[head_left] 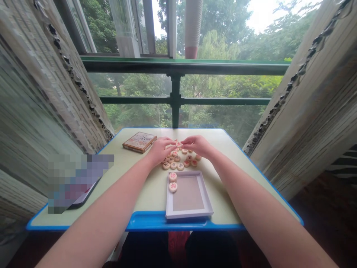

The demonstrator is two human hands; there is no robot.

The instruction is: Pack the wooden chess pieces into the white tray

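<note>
My left hand and my right hand meet at the far side of a heap of round Chinese chess pieces. Between their fingertips is one pale piece with a red character, its left edge at my left fingers and its right edge at my right fingers. Fingers of both hands are bent and drawn together; some tips are hidden. Nearer to me lies a shallow white box tray. Two red-marked pieces, one marked 帅-like and another below it, sit along its left side.
A brown patterned box lid lies at the table's back left. A blurred-out flat object rests on the left edge. The pale table has a blue rim, with curtains on both sides and a green railing behind.
</note>
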